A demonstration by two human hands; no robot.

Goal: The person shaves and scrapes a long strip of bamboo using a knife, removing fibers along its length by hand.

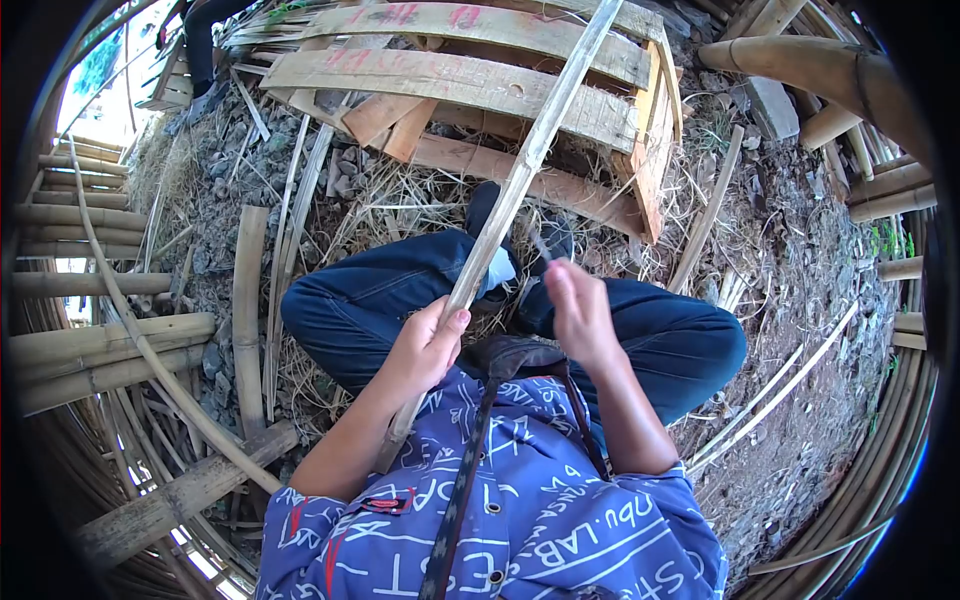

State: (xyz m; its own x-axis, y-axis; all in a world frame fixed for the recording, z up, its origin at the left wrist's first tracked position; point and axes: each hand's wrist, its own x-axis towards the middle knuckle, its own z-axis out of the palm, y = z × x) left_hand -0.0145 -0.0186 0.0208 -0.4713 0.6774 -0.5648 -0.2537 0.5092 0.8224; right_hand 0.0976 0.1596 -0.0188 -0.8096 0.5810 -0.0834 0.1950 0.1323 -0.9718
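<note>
A long, pale bamboo strip (516, 185) slants from my lap up past the wooden crate. My left hand (430, 345) is closed around its lower part, with the thumb on top. To the right of the strip, my right hand (580, 310) is raised over my lap with its fingers curled. A thin blurred object, perhaps a blade, sticks up from this hand beside my shoe. My right hand looks apart from the strip. Both my legs are bent and spread, in dark jeans (660, 345).
A slatted wooden crate (450, 85) lies in front of my feet. Bamboo poles (250, 310) and stacked bamboo stand on both sides. Straw, stones and loose strips cover the ground (780, 400). Another person's leg (200, 50) shows at the upper left.
</note>
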